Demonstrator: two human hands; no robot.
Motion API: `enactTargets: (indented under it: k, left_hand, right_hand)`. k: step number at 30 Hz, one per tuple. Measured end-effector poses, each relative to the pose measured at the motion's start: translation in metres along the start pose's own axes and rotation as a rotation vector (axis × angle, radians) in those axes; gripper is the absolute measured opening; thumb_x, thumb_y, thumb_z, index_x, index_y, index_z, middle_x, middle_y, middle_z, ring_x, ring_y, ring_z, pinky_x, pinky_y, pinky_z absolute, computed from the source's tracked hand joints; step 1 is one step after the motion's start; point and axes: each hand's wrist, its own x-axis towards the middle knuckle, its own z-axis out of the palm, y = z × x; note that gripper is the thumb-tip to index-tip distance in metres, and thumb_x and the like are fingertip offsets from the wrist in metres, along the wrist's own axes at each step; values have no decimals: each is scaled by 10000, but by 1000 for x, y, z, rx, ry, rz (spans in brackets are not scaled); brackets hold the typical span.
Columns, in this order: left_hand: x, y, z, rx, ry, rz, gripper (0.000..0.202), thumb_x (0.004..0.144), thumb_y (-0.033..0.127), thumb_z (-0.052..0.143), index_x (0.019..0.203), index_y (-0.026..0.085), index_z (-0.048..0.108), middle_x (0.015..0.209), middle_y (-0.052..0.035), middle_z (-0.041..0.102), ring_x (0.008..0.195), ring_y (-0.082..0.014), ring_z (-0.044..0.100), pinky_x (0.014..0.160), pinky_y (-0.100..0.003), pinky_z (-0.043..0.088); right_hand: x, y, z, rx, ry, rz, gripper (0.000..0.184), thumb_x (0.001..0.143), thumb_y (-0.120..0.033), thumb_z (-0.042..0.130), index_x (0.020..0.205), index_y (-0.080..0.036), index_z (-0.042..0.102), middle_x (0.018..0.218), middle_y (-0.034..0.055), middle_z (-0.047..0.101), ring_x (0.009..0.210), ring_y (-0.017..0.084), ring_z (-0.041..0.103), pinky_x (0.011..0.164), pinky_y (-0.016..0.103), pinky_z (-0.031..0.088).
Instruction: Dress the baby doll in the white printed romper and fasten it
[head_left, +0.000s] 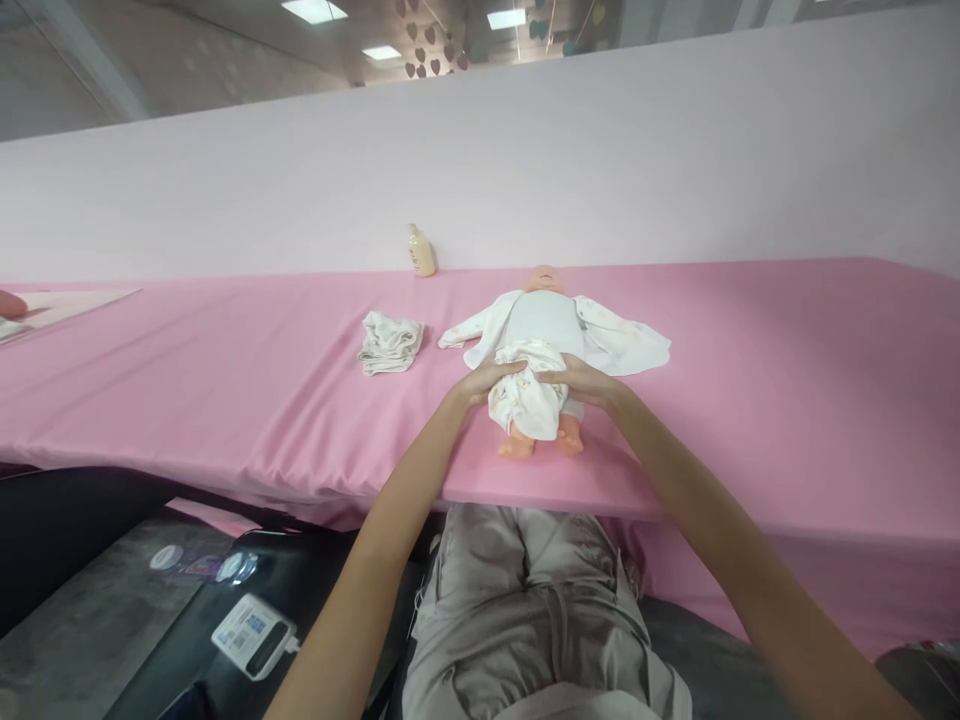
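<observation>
A baby doll [545,282] lies on its back on the pink-covered table, its feet towards me. It wears a white top [545,318], and a white jacket [628,340] is spread out at both sides under it. Bunched over its lower body and legs is a white baby garment [531,400] with small prints; I cannot tell its exact kind. My left hand [489,380] grips this garment at its left side, thumb on top. My right hand [583,380] grips it from the right. The doll's bare feet [517,443] stick out below the cloth.
A folded white cloth stack [391,343] lies left of the doll. A cream pump bottle [421,252] stands against the white partition [480,170]. The pink table cover [225,370] hangs over the front edge. Below left, a white power bank [253,636] rests on a black chair [300,570].
</observation>
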Motion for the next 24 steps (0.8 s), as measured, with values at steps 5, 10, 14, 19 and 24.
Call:
enactTargets:
  k: [5, 10, 14, 19, 24]
  left_hand:
    - [4, -4, -1, 28, 61, 34, 394, 711, 265, 725, 1065, 130, 619, 1038, -117, 691, 935, -236, 662, 858, -365, 511]
    - [7, -1, 1, 122, 103, 47, 406, 666, 302, 759, 1021, 137, 651, 1018, -93, 700, 965, -226, 647, 881, -324, 493]
    - [4, 2, 2, 96, 65, 10, 482, 624, 334, 779, 1038, 131, 640, 1030, -110, 696, 981, -251, 642, 894, -351, 488]
    - [-6, 3, -4, 88, -44, 28, 657, 493, 188, 838, 1103, 119, 603, 1037, -140, 692, 1020, -295, 628, 955, -408, 452]
    - [-6, 0, -10, 102, -95, 49, 630, 549, 163, 810, 1136, 117, 587, 1054, -149, 687, 1049, -299, 618, 991, -419, 427]
  right_hand:
    - [-1, 0, -3, -29, -75, -1, 484, 606, -175, 789, 1061, -165, 623, 1026, 67, 693, 898, 205, 648, 841, 339, 527]
    - [10, 16, -7, 175, 107, -78, 378, 605, -179, 749, 966, -152, 639, 939, 71, 708, 905, 229, 649, 842, 357, 514]
    - [13, 17, -3, 216, 156, -135, 280, 667, -244, 706, 927, -155, 651, 971, 70, 703, 972, 227, 627, 879, 344, 496]
    - [3, 10, 0, 136, 37, -140, 452, 631, -263, 769, 1047, -168, 623, 1062, 73, 677, 1008, 226, 610, 880, 340, 500]
    - [0, 9, 0, 65, 32, -104, 611, 532, -153, 818, 1101, -181, 596, 1104, 62, 660, 1051, 222, 586, 935, 354, 478]
